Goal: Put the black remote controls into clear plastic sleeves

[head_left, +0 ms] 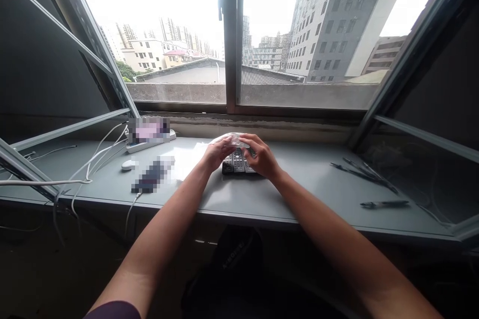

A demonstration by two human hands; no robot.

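Over the middle of the desk, my left hand (pixel 216 154) and my right hand (pixel 262 157) meet at a crinkled clear plastic wrapper (pixel 235 138). The fingers of both hands are closed on it, the left from its left side and the right from its right. Whether anything lies inside the wrapper, I cannot tell. Just below the hands, several black remote controls (pixel 238 163) lie side by side on the desk. My right hand and wrist cover the ones on the right in part.
On the left are a blurred phone-like object (pixel 152 177) with a cable, a small white round object (pixel 127 165), a white power strip (pixel 149 145) and loose white cables (pixel 90 167). Pens (pixel 368 174) lie on the right. Metal frames flank the grey desk (pixel 307 194); a window stands behind.
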